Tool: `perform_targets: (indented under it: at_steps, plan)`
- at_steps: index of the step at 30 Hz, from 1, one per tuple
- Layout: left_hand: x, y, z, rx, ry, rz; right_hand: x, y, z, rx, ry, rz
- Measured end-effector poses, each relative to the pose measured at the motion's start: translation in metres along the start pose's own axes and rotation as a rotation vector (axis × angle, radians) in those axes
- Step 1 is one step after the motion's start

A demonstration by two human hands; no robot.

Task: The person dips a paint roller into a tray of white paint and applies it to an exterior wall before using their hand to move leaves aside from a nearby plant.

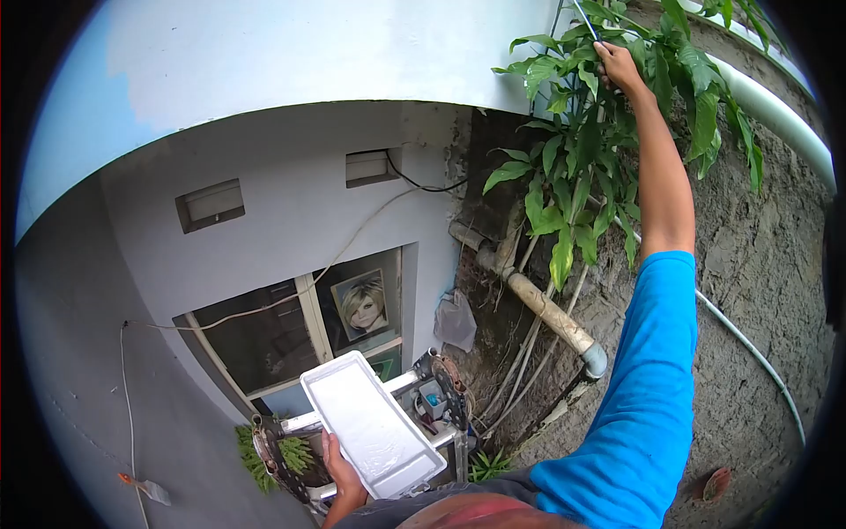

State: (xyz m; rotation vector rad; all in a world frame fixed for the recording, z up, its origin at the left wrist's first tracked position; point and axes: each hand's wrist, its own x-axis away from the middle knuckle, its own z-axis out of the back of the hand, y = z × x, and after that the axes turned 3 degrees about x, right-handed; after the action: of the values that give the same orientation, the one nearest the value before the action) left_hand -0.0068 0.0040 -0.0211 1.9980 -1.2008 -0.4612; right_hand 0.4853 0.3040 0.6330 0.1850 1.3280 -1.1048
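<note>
We find the white tray (374, 423) low in the view, in front of the person's body and above a metal frame (401, 381) with dark, round joints. A glossy white layer covers its inner floor. The left hand (342, 472) grips the tray's near left edge, fingers bent against the rim; we cannot tell how the part beneath the tray is placed.

The right hand (619, 69) is raised high at the end of an outstretched arm in a blue sleeve (639, 379). Its fingers are curled closed around the lower end of a thin rod (585, 18), whose upper end lies out of view.

We note a leafy plant (560, 159) directly around and below that hand; its foliage obstructs the space between the pale blue-and-white surface (308, 53) and the rough wall (740, 256). A thick white pipe (775, 128) runs to the right of the leaves. Below them, a stained pipe (551, 313) slants down to a grey elbow.

Beyond the tray, we record a window (273, 339) with a framed portrait (361, 304) in it, and a loose cable (370, 220) crossing in front. A plastic bag (455, 319) hangs beside the window, and green fronds (295, 454) show by the frame's left side.
</note>
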Motion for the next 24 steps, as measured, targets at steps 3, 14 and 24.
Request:
perform_targets:
  at_steps: [3,14,24]
  plan:
    - [-0.001,0.000,0.001,-0.015,-0.019,-0.025,-0.030,-0.033,0.013,-0.005,-0.057,0.022]
    - [0.004,0.005,-0.006,0.021,-0.027,0.003,0.010,-0.047,0.003,-0.001,-0.073,0.007]
    - [0.004,0.005,-0.007,0.036,-0.007,0.014,0.060,-0.071,0.002,0.071,-0.102,0.017]
